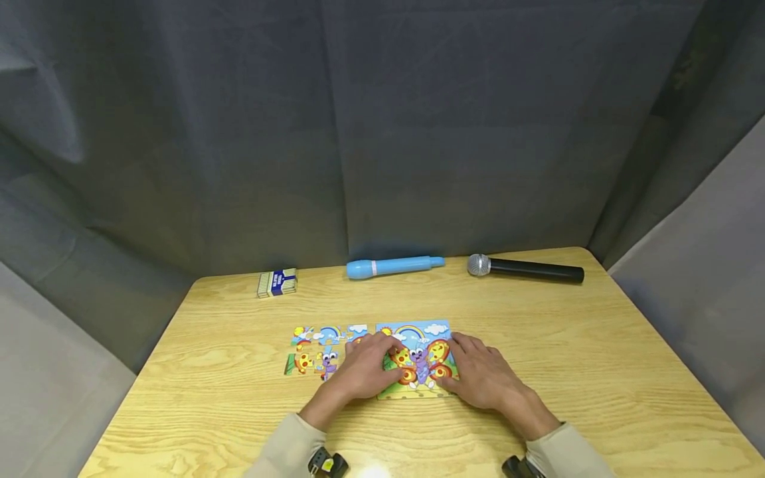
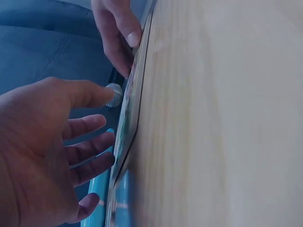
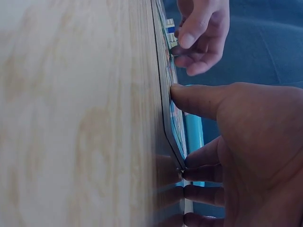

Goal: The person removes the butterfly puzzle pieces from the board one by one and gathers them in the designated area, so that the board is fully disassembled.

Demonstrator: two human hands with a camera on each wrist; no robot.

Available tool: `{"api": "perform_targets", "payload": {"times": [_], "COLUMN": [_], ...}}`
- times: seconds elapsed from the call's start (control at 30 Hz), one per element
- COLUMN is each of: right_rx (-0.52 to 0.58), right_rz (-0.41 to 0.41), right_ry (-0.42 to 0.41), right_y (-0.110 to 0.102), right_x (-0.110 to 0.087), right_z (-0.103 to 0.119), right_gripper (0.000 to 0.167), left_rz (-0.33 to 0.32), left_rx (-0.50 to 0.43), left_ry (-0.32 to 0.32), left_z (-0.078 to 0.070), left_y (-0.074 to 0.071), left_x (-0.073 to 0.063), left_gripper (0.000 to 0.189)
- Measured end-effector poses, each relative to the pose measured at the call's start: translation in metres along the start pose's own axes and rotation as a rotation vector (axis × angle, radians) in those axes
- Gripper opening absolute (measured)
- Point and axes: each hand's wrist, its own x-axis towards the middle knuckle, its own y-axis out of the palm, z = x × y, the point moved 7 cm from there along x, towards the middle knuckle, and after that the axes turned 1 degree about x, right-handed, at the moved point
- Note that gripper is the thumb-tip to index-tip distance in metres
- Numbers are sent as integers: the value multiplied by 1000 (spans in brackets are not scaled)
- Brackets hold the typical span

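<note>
A butterfly picture puzzle board [image 1: 420,366] lies flat on the wooden table between the two hands. My left hand [image 1: 366,369] is at its left side, fingers spread and relaxed, with the thumb over the board's edge and nothing in its grasp. On the opposite side, my right hand [image 1: 487,375] rests with its thumb on the board's face and its fingertips down by the edge and far corner, as the right wrist view shows. Loose puzzle pieces [image 1: 330,334] with rainbow and butterfly parts lie left of the board, some partly covered by the left hand.
Along the table's back edge lie a small striped box [image 1: 277,283], a blue microphone-shaped stick [image 1: 397,266] and a black microphone [image 1: 532,269] with a silver head. Behind the table [image 1: 597,345] hangs a dark grey curtain [image 1: 418,133].
</note>
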Motion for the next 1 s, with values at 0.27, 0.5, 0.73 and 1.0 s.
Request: {"api": "perform_targets", "payload": {"times": [0.27, 0.5, 0.73, 1.0], "right_rx": [19, 8, -17, -11], "right_rz": [9, 13, 6, -16], "right_ry": [-1, 15, 10, -8], "right_y": [-7, -8, -8, -8], "right_x": [-1, 0, -1, -1], "right_z": [-2, -8, -12, -10], "right_gripper": [71, 68, 67, 65], "left_rz": [-15, -4, 25, 31], "left_rx": [47, 65, 107, 152], "left_ry": [13, 9, -5, -55], "left_z": [-18, -29, -39, -39], "left_y": [6, 12, 20, 24], "left_x": [12, 19, 28, 35], "left_gripper": [35, 32, 35, 43]}}
